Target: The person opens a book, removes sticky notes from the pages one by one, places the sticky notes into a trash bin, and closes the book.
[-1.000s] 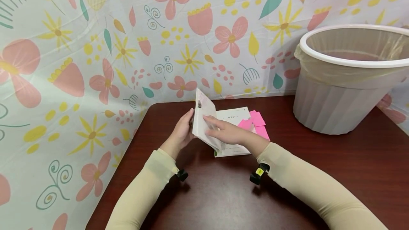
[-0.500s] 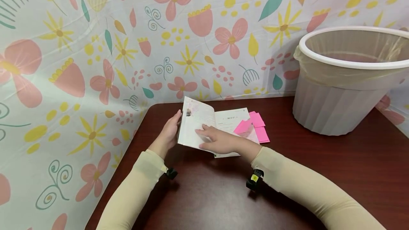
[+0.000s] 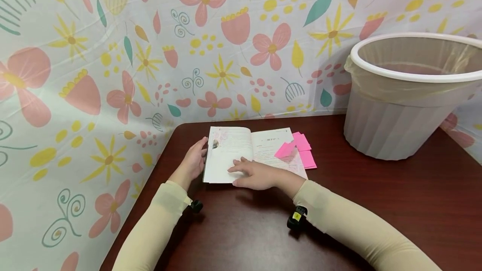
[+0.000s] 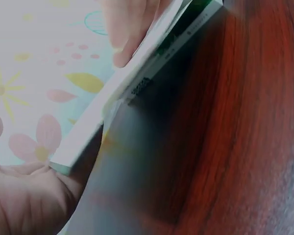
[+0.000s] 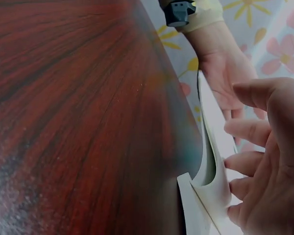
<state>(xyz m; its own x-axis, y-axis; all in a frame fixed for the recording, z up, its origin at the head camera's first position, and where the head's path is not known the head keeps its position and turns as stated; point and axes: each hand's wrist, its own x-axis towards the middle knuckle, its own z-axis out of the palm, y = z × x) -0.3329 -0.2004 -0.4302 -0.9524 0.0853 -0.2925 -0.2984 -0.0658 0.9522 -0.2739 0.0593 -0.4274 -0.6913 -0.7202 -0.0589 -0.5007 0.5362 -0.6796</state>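
Observation:
An open book (image 3: 223, 170) with printed white pages lies on the table. My left hand (image 3: 193, 159) is at its left edge, fingers loosely extended; in the left wrist view the book's edge (image 4: 95, 117) runs against the palm. My right hand (image 3: 259, 175) is over the lower part of the left page, its fingers spread and slightly bent, fingertips at the paper (image 5: 219, 120). Pink sticky notes (image 3: 285, 149) lie on the right page, and more pink notes (image 3: 306, 158) show past the book's right edge. The right forearm covers the lower right page.
A tall grey trash bin (image 3: 395, 120) with a white rim and a clear liner stands at the right on the dark wooden table (image 3: 361, 187). A flower-patterned curtain (image 3: 158, 53) hangs behind and to the left.
The left part of the book, raised and tilted earlier, has come down flat to the left. My left hand moved left and down with it, while my right hand slid down the page.

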